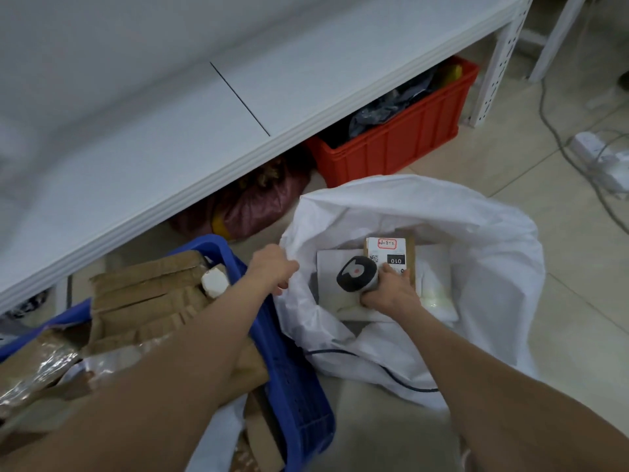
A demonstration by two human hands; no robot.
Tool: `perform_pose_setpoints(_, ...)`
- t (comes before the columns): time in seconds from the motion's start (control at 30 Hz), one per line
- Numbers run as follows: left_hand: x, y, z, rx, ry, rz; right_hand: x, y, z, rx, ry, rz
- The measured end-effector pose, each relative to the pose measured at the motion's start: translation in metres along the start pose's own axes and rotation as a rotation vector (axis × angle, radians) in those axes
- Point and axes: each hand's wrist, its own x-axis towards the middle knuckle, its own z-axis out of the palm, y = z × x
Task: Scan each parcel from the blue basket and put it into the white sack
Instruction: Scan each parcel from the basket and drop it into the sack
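Observation:
The white sack [476,233] lies open on the floor at centre right. My left hand [272,269] grips its left rim. My right hand [391,291] is inside the sack mouth and holds a black and grey scanner [355,274], its fingers also resting on a brown parcel [410,257] with a white label. White flat parcels [439,298] lie beneath. The blue basket [292,376] stands at lower left, under my left forearm, with several brown cardboard parcels [149,294] in it.
A white shelf board [204,137] runs overhead across the left and centre. Under it stand a red crate [401,144] with dark bags and a purple bag [265,206]. A power strip [599,155] and cables lie on the tiled floor at right.

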Motion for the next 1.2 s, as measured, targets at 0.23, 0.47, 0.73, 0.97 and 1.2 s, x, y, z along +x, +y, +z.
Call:
perform_pose_setpoints(0.23, -0.068, 0.004, -0.031, 0.122, 0.132, 0.076, -0.073, -0.028, -0.019, 0.3, 0.141, -0.009)
perform_pose_setpoints(0.47, -0.178, -0.032, -0.084, 0.249, 0.286, 0.109, -0.17, -0.082, -0.026, 0.575, 0.118, -0.094)
perform_pose_setpoints(0.73, -0.28, -0.122, -0.141, 0.185, 0.493, 0.022, -0.264, -0.144, 0.003, 0.652, 0.01, -0.134)
perform_pose_setpoints(0.97, -0.284, -0.185, -0.177, -0.038, 0.453, -0.014, -0.282, -0.199, 0.02, 0.701, -0.011, -0.162)
perform_pose_setpoints(1.2, -0.205, -0.158, -0.17, -0.252, 0.197, -0.108, -0.21, -0.232, 0.022, 0.711, -0.096, -0.063)
